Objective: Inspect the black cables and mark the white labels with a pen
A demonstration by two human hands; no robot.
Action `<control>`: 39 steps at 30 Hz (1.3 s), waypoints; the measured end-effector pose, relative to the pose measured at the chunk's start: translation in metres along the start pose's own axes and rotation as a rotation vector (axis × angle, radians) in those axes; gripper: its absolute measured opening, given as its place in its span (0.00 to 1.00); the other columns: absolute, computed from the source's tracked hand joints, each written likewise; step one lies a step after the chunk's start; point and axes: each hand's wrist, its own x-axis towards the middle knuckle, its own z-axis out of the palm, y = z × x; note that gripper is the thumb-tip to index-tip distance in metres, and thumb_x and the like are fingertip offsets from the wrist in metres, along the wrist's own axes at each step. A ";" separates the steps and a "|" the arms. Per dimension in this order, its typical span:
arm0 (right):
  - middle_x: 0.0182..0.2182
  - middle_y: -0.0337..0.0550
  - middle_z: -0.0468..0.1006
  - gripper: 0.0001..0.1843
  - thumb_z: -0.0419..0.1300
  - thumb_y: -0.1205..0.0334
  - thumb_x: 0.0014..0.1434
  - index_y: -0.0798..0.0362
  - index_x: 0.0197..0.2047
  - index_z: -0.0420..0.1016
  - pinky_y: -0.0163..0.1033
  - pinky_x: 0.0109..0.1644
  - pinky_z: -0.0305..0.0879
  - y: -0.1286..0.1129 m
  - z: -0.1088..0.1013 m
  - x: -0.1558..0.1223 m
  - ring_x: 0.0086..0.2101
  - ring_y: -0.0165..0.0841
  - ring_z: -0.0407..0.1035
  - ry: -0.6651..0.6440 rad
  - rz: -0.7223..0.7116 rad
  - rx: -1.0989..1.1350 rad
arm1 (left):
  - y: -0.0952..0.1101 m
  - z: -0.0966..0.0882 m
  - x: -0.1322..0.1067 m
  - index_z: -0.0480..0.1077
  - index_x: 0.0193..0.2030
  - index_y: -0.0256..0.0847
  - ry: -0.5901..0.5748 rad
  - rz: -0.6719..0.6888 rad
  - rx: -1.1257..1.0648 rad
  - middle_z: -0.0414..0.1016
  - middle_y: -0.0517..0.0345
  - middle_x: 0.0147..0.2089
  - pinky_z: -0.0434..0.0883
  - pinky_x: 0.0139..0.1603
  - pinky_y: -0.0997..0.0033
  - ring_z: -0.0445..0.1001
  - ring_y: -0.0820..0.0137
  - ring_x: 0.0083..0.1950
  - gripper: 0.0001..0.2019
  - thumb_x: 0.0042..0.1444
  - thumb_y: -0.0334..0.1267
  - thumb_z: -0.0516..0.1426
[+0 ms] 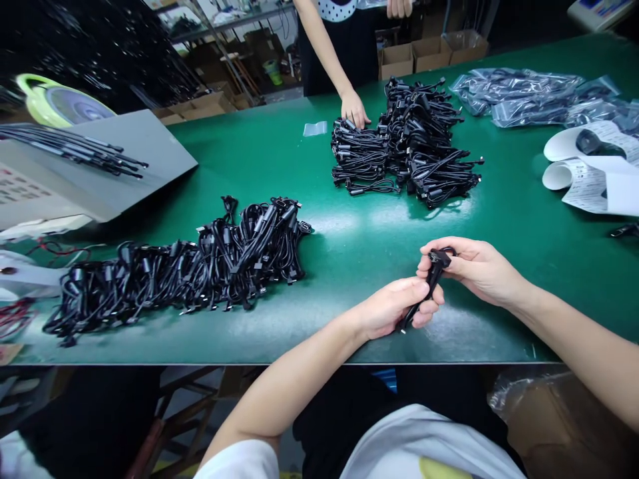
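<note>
A folded black cable bundle (432,279) is held between both my hands above the near edge of the green table (349,246). My left hand (394,309) is closed round the bundle's lower end. My right hand (474,266) pinches its upper end, where the plug shows. A long heap of black cable bundles (184,266) lies to the left of my hands. A second heap of black cables (407,143) lies farther back.
Across the table another person's hand (354,110) rests on the far heap. Bagged cables (529,96) and white label sheets (594,166) lie at the right. A grey machine (74,173) with loose cables stands at the left. Cardboard boxes (429,53) sit behind.
</note>
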 end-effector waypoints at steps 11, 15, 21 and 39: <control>0.49 0.49 0.80 0.19 0.53 0.61 0.66 0.41 0.58 0.71 0.58 0.55 0.68 0.002 -0.004 0.024 0.48 0.50 0.75 0.099 -0.273 -1.054 | -0.005 -0.010 0.010 0.68 0.42 0.36 0.239 0.197 0.268 0.64 0.61 0.31 0.63 0.31 0.74 0.64 0.77 0.28 0.19 0.62 0.54 0.54; 0.46 0.46 0.81 0.17 0.53 0.57 0.65 0.39 0.55 0.74 0.58 0.53 0.69 -0.010 -0.004 0.038 0.45 0.50 0.77 0.103 -0.306 -1.117 | -0.001 -0.019 0.013 0.68 0.41 0.36 0.212 0.253 0.111 0.63 0.61 0.31 0.61 0.28 0.74 0.63 0.77 0.27 0.19 0.60 0.53 0.58; 0.51 0.44 0.79 0.19 0.59 0.49 0.64 0.34 0.57 0.73 0.48 0.52 0.73 -0.014 0.017 0.053 0.47 0.46 0.76 0.075 -0.072 -0.624 | 0.014 -0.029 0.007 0.69 0.40 0.38 0.370 0.418 0.238 0.64 0.60 0.32 0.63 0.32 0.73 0.63 0.76 0.28 0.15 0.63 0.49 0.54; 0.19 0.31 0.48 0.20 0.66 0.41 0.49 0.44 0.40 0.79 0.40 0.24 0.38 0.015 -0.019 -0.004 0.18 0.29 0.40 0.121 0.277 -0.147 | 0.130 -0.082 -0.121 0.66 0.50 0.37 1.546 0.037 1.874 0.70 0.45 0.48 0.66 0.53 0.59 0.68 0.57 0.51 0.14 0.59 0.35 0.61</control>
